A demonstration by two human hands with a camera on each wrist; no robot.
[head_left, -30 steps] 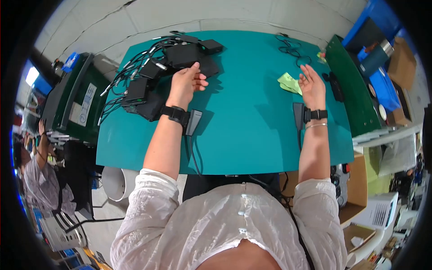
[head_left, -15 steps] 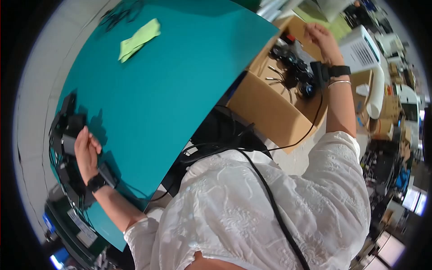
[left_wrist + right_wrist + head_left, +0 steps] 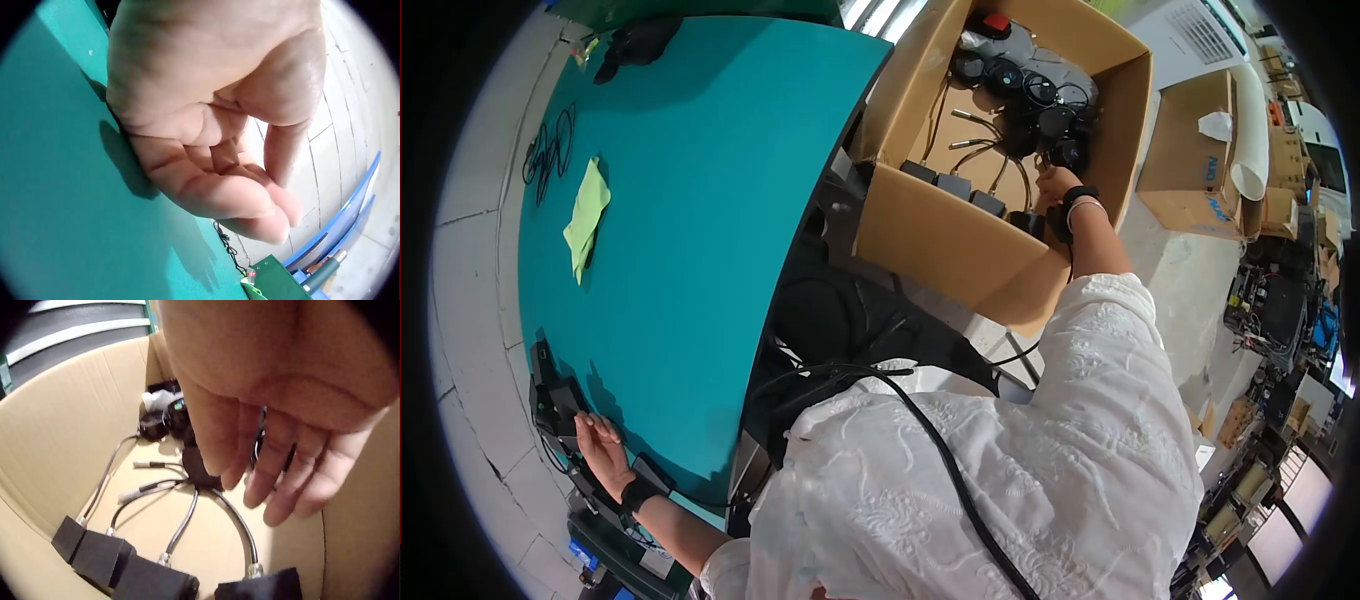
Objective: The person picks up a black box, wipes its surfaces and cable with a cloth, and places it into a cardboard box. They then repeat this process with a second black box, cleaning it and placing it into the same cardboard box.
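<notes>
My right hand (image 3: 1058,185) reaches down inside a cardboard box (image 3: 960,240) beside the table. In the right wrist view its fingers (image 3: 281,481) hang loosely, nothing in them, above black cables (image 3: 240,519) with metal connectors. Black blocks (image 3: 150,578) with cables line one side of the box; round black devices (image 3: 1005,75) lie at its other side. My left hand (image 3: 603,455) is over the table's far-left end, next to black boxes (image 3: 565,405). In the left wrist view the left hand (image 3: 212,125) has relaxed, bent fingers and holds nothing.
On the teal table (image 3: 680,230) lie a light green cloth (image 3: 587,215), a thin black cable (image 3: 550,155) and a black object (image 3: 640,45). A second cardboard box (image 3: 1190,190) stands right of the first. A black cable (image 3: 945,450) runs over the white shirt.
The head view has turned toward the right side of the table. My right hand has moved from above the table, past the box's rim, down into the box. The left stays by the black boxes.
</notes>
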